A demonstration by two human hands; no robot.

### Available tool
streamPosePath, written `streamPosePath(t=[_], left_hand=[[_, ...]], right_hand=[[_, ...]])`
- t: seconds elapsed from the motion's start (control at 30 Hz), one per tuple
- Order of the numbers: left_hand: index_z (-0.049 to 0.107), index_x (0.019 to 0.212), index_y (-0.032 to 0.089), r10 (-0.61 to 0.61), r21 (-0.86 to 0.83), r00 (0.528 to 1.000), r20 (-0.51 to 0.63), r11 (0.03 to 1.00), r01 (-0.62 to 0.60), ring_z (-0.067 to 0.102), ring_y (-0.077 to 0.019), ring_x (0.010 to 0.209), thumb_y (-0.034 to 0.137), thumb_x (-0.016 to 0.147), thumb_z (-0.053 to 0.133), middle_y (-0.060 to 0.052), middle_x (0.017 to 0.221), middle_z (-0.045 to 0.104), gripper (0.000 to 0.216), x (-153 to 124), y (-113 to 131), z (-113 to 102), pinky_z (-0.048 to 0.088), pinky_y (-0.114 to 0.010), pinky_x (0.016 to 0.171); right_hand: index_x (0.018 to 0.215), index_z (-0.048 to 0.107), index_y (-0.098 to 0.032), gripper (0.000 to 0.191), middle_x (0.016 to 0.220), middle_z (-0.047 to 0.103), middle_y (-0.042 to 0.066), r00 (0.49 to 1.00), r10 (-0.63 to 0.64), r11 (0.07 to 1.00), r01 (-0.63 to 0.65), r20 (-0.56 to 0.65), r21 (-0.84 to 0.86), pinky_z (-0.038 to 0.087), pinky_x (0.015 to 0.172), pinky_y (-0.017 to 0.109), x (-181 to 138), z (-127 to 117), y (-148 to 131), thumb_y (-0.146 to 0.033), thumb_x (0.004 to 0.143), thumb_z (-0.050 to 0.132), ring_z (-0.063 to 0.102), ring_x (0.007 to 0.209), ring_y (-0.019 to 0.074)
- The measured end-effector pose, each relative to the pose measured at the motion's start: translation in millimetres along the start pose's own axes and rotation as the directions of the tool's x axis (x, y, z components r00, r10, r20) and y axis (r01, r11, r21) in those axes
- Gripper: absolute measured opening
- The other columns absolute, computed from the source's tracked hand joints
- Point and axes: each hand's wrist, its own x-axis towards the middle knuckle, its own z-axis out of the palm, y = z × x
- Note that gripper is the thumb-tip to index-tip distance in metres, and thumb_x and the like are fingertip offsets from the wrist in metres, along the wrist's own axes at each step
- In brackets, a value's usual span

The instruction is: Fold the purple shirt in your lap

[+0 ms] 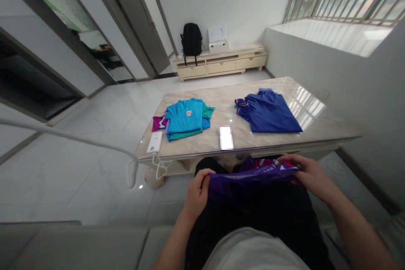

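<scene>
A purple shirt point(243, 180) with red and white markings is stretched between my two hands above my lap. My left hand point(198, 192) pinches its left end between thumb and fingers. At the other end, my right hand point(308, 173) grips the cloth near the red patterned part. Beyond it, on the marble-topped table point(218, 93), lie a stack of folded shirts with a light blue shirt point(186, 116) on top and, to the right, a folded dark blue shirt point(272, 112). The lower folds of the purple shirt are hidden against my dark trousers.
A phone with a blurred-out white screen point(225, 138) lies near the table's front edge. A white power bank point(155, 142) with a cable sits at the front left corner. A low cabinet point(221, 65) carries a black backpack point(191, 40) and a white box point(218, 46) by the far wall.
</scene>
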Motion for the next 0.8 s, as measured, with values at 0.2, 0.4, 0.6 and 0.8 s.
streamPosePath(t=[0.2,0.4,0.6,0.8], left_hand=[[0.067,0.106,0.021,-0.044,0.002,0.999,-0.021,0.999,0.044,0.067,-0.0184,0.086,0.035,0.106,0.042,-0.004,0.092,0.071,0.029,2,-10,-6,0.051,-0.028,0.08],[0.062,0.1,0.02,0.068,-0.066,0.996,-0.055,0.995,-0.072,0.062,-0.0204,0.106,0.031,0.107,0.042,-0.007,0.108,0.066,0.024,12,-7,-3,0.046,-0.033,0.099],[0.065,0.102,0.021,-0.15,-0.085,0.984,-0.098,0.986,0.142,0.064,-0.0191,0.087,0.037,0.107,0.041,-0.004,0.092,0.068,0.029,-5,-4,20,0.05,-0.028,0.082],[0.069,0.11,0.021,-0.048,-0.094,0.999,0.0,0.994,0.048,0.068,-0.0234,0.095,0.047,0.102,0.052,-0.008,0.101,0.073,0.032,-9,-11,19,0.052,-0.033,0.089]], right_hand=[[0.123,0.072,-0.018,0.05,0.121,0.074,0.013,0.939,-0.112,0.989,0.072,0.325,0.132,0.06,0.096,0.04,-11,-17,-7,-0.046,0.083,0.08,0.072,0.107,0.0265],[0.103,0.079,-0.018,0.045,0.097,0.079,0.01,0.978,-0.083,0.996,0.08,0.193,0.024,0.062,0.08,0.034,-7,-11,1,-0.055,0.079,0.079,0.075,0.086,0.024],[0.092,0.076,-0.02,0.039,0.058,0.067,0.0,0.993,-0.098,0.979,0.084,-0.066,-0.188,0.048,0.053,0.026,-7,2,2,-0.057,0.08,0.075,0.06,0.05,0.0156],[0.087,0.071,-0.019,0.036,0.089,0.075,0.006,0.966,-0.229,0.969,0.215,-0.123,-0.123,0.053,0.064,0.027,-8,4,1,-0.053,0.079,0.078,0.067,0.072,0.0187]])
